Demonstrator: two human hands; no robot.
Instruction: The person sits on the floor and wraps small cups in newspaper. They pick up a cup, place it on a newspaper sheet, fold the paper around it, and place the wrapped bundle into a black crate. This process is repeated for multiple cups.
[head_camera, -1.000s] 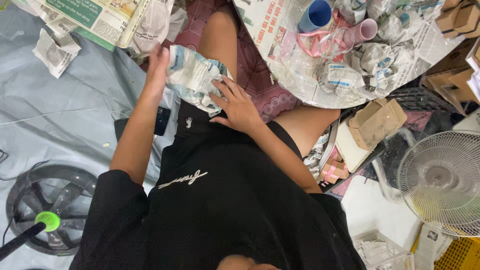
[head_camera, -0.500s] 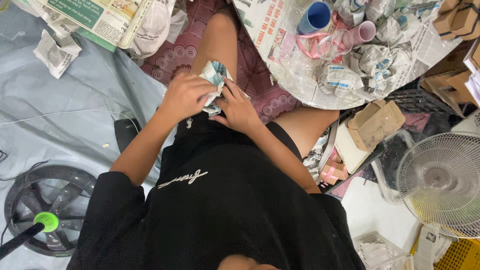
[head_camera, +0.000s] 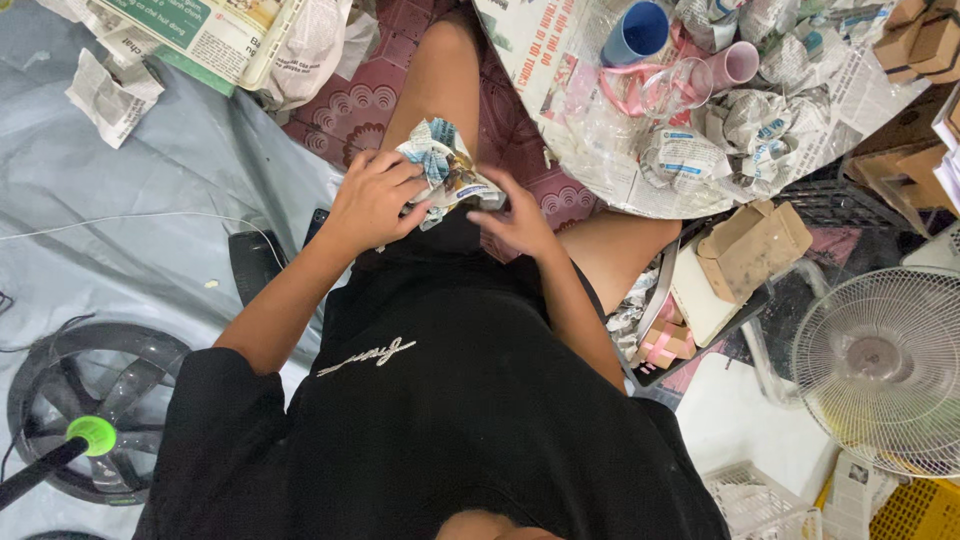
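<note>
A: Item one, far left?

B: Dark round fan base with a green knob (head_camera: 92, 433), on the pale grey plastic floor sheet (head_camera: 150, 210). Above it, a crumpled scrap of newspaper (head_camera: 110, 90) and a folded stack of printed newspaper (head_camera: 200, 35).

A: Next, the hands.

B: Left hand (head_camera: 372, 203): fingers curled closed over the near left side of a crumpled bundle of printed newspaper (head_camera: 445, 170), gripping it. Right hand (head_camera: 515, 215): fingers bent around the bundle's right edge, thumb side pressed to it, also gripping. What lies inside the wrapping, cannot tell.

A: Location of the bundle?

B: Between both hands, resting over the bare thigh, just above the hem of the black garment (head_camera: 450, 400), at the centre of the view.

A: Right of centre?

B: A spread newspaper sheet (head_camera: 540, 60) carrying a blue plastic cup (head_camera: 637, 32), a pink plastic cup (head_camera: 733, 66), pink ribbon (head_camera: 630, 90) and several wrapped paper bundles (head_camera: 690, 155). Below it, a small open brown cardboard box (head_camera: 752, 245).

A: Far right?

B: White wire-grille electric fan (head_camera: 880, 370), lying face up; a yellow plastic crate (head_camera: 915, 512) at the bottom corner.
</note>
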